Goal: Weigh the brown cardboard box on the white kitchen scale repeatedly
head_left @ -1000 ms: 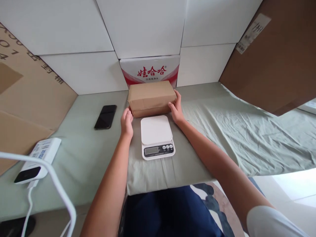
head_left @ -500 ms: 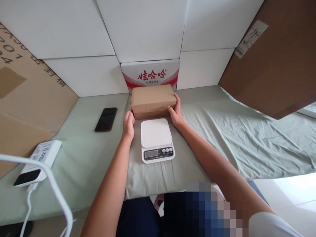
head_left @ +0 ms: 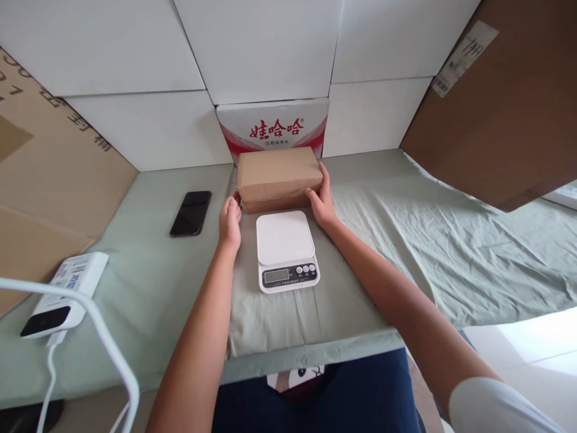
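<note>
Small cardboard box [head_left: 279, 174] sits between the two hands, just past the far edge of the kitchen scale [head_left: 285, 237], in front of the red-and-white printed carton [head_left: 276, 126]. Looks to be down on the cloth-covered tabletop [head_left: 148, 258]; can't tell if it touches the scale. Key relation: box long axis runs left-right, roughly square to the forearms, so the hands are at its two short ends. Scale lies between the forearms, on the wearer's side of the box.

Right hand [head_left: 323, 201]: gripping the right end, thumb on the front face near the corner, other fingers wrapped round the end. Left hand [head_left: 230, 218]: at the lower left corner, fingers curled and partly behind the edge; can't tell if they press on the box or just sit beside it. Neither hand is clearly nearer, one per end.

Both arms reach forward and converge, the left steep, the right slanting in from the lower right. Scale plate is bare, readout looks blank. Phone [head_left: 191, 213] lies flat, left of the left hand, well apart from it.
</note>
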A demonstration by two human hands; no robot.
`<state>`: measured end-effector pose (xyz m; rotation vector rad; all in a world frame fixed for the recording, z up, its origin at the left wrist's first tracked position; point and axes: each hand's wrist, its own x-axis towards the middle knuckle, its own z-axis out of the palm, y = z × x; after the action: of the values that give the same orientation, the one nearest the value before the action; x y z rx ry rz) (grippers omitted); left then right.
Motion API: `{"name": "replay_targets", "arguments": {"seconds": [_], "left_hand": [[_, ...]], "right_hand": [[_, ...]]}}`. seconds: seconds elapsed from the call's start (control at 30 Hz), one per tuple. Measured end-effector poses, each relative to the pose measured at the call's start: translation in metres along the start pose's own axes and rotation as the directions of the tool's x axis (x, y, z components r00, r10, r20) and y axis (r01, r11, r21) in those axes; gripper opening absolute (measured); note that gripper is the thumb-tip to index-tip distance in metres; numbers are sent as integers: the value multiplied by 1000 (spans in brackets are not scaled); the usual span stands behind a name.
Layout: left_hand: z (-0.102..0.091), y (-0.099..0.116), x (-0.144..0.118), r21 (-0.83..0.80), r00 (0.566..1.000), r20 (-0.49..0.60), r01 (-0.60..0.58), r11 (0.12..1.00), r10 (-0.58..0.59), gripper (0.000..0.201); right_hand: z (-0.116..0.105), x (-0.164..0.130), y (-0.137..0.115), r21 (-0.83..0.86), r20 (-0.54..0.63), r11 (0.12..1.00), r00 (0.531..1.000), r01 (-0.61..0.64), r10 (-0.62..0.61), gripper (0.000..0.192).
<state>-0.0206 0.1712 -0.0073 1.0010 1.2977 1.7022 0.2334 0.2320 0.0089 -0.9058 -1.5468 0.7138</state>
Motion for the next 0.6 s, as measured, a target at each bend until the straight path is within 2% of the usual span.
{"name": "replay_targets", "arguments": {"seconds": [0.33,0.47,0.6], "left_hand": [[6,1,-5,15,996,72,-57,998,55,72],[5,-1,-5,40,996,86,-39,998,35,67],[2,1,-5,56,992,104,-77,995,71,67]], "right_hand": [[1,0,2,-24,-6,997,997,-71,71,83],[1,0,-1,-33,27,995,995,-94,95,90],[1,-1,-3,-35,61,999,997,-41,43,95]]}}
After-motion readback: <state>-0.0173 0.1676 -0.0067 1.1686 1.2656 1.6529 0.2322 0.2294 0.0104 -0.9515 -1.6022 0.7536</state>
